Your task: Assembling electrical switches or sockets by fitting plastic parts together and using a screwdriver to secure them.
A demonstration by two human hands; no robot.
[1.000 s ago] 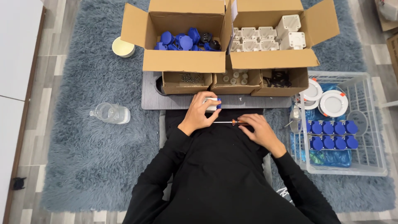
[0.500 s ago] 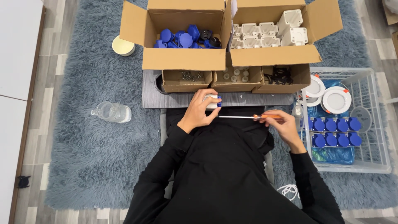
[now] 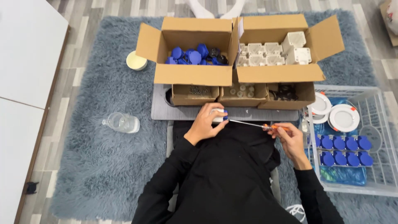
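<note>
Screwdriver work above two open cardboard boxes.
My left hand grips a small white-and-blue fitting by the grey board; my right hand pinches an orange-handled screwdriver beside the white wire basket.

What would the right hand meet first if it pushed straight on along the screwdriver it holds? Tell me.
The right hand points its screwdriver leftward at the small white part in the left hand. The tip already seems to touch that part, so it comes first, then the left fingers; depth is hard to judge.
</note>
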